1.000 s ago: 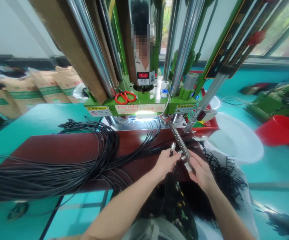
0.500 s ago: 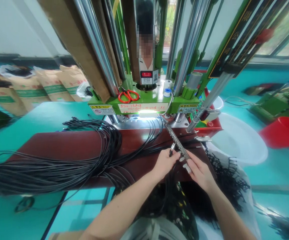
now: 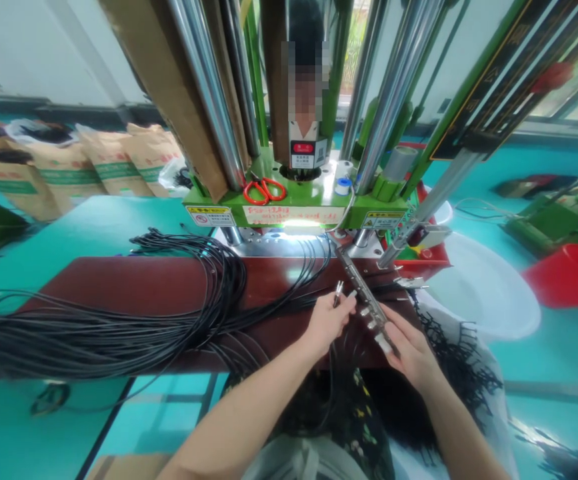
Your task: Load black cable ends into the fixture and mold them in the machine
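Pinched in my left hand is a black cable whose bare metal-tipped end points up and away from me. A small pale piece at its fingertips is too blurred to name. My right hand grips the near end of a long, narrow metal bar, which slants away to the left towards the press. Several pale, blocky bits sit along the bar's near part. My left hand is just left of the bar, with a small gap between. A big bundle of black cables lies across the brown tabletop.
Ahead stands a green press with steel columns and a lit gap; red-handled scissors lie on it. A red tray and a white tub are on the right. Behind the press is another person. Paper sacks line the left.
My left hand has drawn back leftwards from the bar with the cable end, opening a small gap. My right hand still holds the bar, now slightly lower and to the right.
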{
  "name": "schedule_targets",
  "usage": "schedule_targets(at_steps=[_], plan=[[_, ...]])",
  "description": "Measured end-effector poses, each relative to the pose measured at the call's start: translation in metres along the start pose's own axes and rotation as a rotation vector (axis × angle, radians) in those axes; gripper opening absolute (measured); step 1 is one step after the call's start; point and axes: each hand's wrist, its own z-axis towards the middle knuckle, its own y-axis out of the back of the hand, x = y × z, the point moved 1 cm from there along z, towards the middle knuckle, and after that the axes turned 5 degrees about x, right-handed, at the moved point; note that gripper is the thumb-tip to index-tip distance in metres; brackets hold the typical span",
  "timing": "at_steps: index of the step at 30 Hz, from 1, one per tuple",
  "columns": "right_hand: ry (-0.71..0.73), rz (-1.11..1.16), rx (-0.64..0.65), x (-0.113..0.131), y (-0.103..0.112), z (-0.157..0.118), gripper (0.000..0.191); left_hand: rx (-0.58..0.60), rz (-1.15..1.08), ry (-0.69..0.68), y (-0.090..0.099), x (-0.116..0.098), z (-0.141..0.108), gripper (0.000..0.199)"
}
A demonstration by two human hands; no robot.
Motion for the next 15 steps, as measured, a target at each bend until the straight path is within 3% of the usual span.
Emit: schedule_targets(at_steps=[3, 9, 13, 15], plan=[[0.001, -0.022, 0.010, 0.001, -0.001, -0.001, 0.048, 0.065, -0.026, 0.071, 0.001, -0.002, 0.001, 0.035], [0.022, -0.088, 0.086, -0.003, 0.006, 0.003, 0.052, 0.115, -0.039, 0.084, 0.004, -0.005, 0.001, 0.035], [0.073, -0.229, 0.195, -0.008, 0.010, 0.007, 0.058, 0.100, -0.022, 0.077, 0.006, -0.002, 0.002, 0.034], [0.094, -0.266, 0.187, -0.008, 0.009, 0.006, 0.056, 0.079, 0.031, 0.053, 0.007, 0.000, 0.003, 0.034]])
